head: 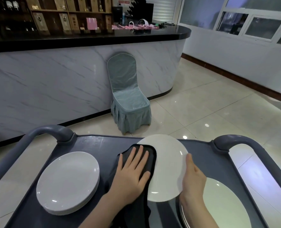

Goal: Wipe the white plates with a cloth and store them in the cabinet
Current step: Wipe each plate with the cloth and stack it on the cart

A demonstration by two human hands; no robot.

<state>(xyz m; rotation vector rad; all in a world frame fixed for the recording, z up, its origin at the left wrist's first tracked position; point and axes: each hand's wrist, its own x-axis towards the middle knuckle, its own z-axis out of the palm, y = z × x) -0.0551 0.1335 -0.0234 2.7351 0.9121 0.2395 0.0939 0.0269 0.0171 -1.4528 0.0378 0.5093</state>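
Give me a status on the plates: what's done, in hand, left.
Done: unclear; the left stack on the cart may be wiped already, but nothing shows it. In hand: the right hand grips one white plate by its rim while the left hand presses the black cloth flat against it. Left: the right stack perhaps, and all storing; no stored plates show.

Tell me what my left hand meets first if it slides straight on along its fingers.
The left hand would likely slide off the cloth onto the white plate near its far rim; depth unclear.
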